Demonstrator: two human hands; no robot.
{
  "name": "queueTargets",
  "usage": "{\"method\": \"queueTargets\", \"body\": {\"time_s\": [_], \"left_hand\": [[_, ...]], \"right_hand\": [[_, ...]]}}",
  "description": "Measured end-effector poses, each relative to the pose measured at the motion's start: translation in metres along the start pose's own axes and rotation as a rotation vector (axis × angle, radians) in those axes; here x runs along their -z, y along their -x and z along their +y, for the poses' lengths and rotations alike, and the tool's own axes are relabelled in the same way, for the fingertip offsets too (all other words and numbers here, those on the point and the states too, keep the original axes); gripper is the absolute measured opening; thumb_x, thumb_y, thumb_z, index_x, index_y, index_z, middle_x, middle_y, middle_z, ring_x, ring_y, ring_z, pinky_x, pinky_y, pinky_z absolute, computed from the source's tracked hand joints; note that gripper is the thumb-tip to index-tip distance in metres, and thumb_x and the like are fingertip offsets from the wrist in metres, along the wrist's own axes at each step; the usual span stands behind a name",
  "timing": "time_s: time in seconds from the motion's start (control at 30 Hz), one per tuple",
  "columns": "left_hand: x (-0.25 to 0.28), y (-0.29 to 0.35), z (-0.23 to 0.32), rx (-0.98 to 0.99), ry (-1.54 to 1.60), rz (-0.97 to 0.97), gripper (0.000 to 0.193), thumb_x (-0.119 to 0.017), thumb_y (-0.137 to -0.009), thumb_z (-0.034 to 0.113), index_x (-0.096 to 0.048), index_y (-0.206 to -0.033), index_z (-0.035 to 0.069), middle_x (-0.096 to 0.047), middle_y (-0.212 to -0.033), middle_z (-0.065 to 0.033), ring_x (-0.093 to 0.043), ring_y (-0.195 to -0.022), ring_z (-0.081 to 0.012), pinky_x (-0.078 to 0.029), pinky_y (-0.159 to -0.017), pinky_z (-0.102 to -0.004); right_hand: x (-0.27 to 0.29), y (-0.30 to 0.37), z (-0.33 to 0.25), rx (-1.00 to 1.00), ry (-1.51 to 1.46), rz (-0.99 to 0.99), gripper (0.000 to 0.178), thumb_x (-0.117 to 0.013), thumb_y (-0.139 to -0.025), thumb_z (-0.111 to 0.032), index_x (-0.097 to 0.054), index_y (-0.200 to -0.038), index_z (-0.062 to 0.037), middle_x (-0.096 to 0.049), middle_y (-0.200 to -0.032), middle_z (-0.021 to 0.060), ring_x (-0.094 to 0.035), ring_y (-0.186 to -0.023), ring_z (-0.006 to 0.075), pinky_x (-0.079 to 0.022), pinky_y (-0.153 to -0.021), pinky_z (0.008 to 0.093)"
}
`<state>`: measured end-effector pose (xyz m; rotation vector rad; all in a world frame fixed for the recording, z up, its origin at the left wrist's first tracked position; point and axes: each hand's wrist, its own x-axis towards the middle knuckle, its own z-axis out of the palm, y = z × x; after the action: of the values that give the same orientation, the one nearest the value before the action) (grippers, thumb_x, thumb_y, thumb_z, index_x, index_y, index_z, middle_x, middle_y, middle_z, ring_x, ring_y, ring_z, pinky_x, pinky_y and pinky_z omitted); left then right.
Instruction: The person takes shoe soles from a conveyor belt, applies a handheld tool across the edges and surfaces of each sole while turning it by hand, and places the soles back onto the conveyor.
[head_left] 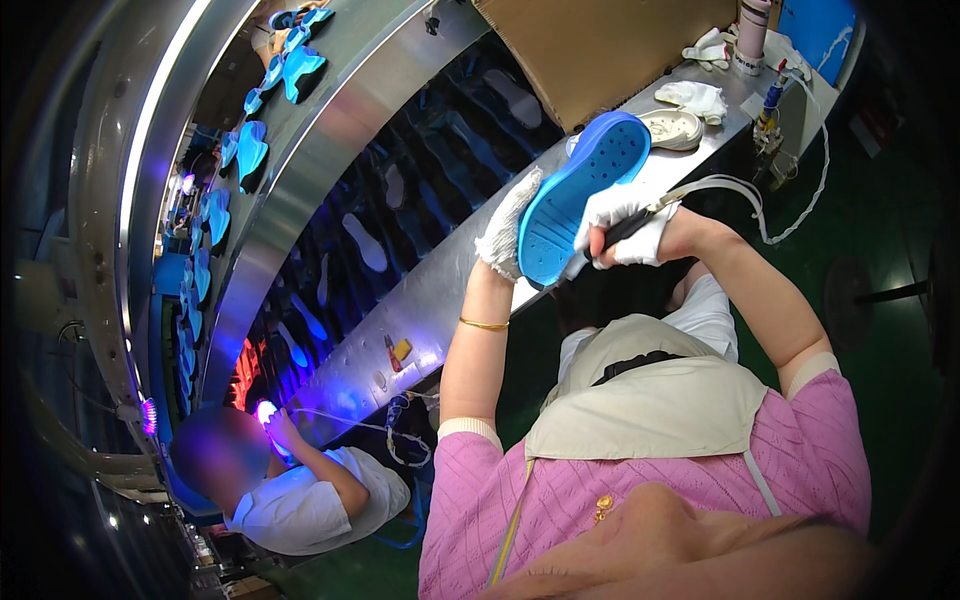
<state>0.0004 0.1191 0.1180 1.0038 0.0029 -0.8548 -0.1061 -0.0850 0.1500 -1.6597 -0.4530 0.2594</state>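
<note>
My left hand (508,228), in a white knit glove, grips the heel-side edge of a blue shoe sole (570,205) with a raised rim. Small holes dot the sole's toe end, and grooves run across its middle. In my right hand (628,222), white-gloved with bare fingertips showing, is a black-handled brush (626,232). Its pale tip rests at or just over the sole's near lower edge; whether they touch I cannot tell. A thin clear hose (735,182) runs off from the brush handle to the right.
Behind the metal bench (440,275), a dark conveyor (400,190) bears several soles. A cardboard box (600,50), a pale shoe (672,130), white gloves (695,98) and a pink bottle (752,35) stand at the far right. A co-worker (315,490) sits at the left.
</note>
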Motion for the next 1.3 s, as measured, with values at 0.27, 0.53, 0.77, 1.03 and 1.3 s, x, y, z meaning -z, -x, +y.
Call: {"method": "queueTargets", "body": {"time_s": [0.27, 0.53, 0.77, 1.03, 1.3], "left_hand": [[0.005, 0.002, 0.004, 0.069, -0.158, 0.025, 0.036, -0.064, -0.093, 0.036, -0.067, -0.107, 0.003, -0.071, -0.097, -0.0111, -0.068, -0.080, -0.0207, -0.059, -0.071, -0.0337], [0.007, 0.002, 0.005, 0.059, -0.175, -0.054, 0.038, -0.063, -0.094, 0.034, -0.064, -0.115, 0.002, -0.070, -0.102, -0.0137, -0.069, -0.087, -0.0245, -0.058, -0.078, -0.0361], [-0.003, 0.007, -0.012, 0.106, 0.084, -0.086, 0.063, -0.046, -0.097, 0.052, -0.051, -0.133, 0.001, -0.063, -0.120, -0.0209, -0.066, -0.100, -0.0347, -0.057, -0.086, -0.0476], [-0.012, 0.026, -0.039, 0.114, 0.368, -0.404, 0.087, -0.034, -0.093, 0.067, -0.034, -0.144, -0.004, -0.050, -0.132, -0.0316, -0.057, -0.108, -0.0534, -0.048, -0.093, -0.0620], [-0.006, 0.016, -0.046, -0.081, 0.425, -0.275, 0.074, -0.032, -0.097, 0.060, -0.045, -0.137, -0.002, -0.058, -0.126, -0.0231, -0.062, -0.107, -0.0395, -0.051, -0.095, -0.0497]], "right_hand": [[0.006, -0.005, 0.002, 0.131, 0.385, -0.014, 0.006, -0.069, -0.073, 0.000, -0.066, -0.075, -0.0050, -0.071, -0.082, 0.0059, -0.067, -0.081, 0.0184, -0.052, -0.074, 0.0297], [0.020, 0.002, -0.008, 0.025, 0.311, 0.034, 0.014, -0.069, -0.072, 0.003, -0.066, -0.082, -0.0066, -0.069, -0.087, 0.0048, -0.065, -0.083, 0.0169, -0.052, -0.075, 0.0292], [0.022, 0.009, -0.008, -0.028, -0.222, 0.053, 0.017, -0.078, -0.076, -0.005, -0.066, -0.087, -0.0054, -0.066, -0.080, 0.0027, -0.062, -0.079, 0.0112, -0.051, -0.074, 0.0268], [0.073, 0.001, 0.028, 0.009, -0.194, 0.526, 0.008, -0.074, -0.084, -0.008, -0.067, -0.087, -0.0049, -0.064, -0.077, 0.0007, -0.060, -0.070, 0.0075, -0.049, -0.063, 0.0224], [-0.029, 0.010, 0.032, 0.601, 0.625, 0.538, 0.020, -0.074, -0.066, 0.000, -0.064, -0.080, -0.0076, -0.065, -0.083, 0.0106, -0.063, -0.078, 0.0299, -0.052, -0.071, 0.0370]]}}
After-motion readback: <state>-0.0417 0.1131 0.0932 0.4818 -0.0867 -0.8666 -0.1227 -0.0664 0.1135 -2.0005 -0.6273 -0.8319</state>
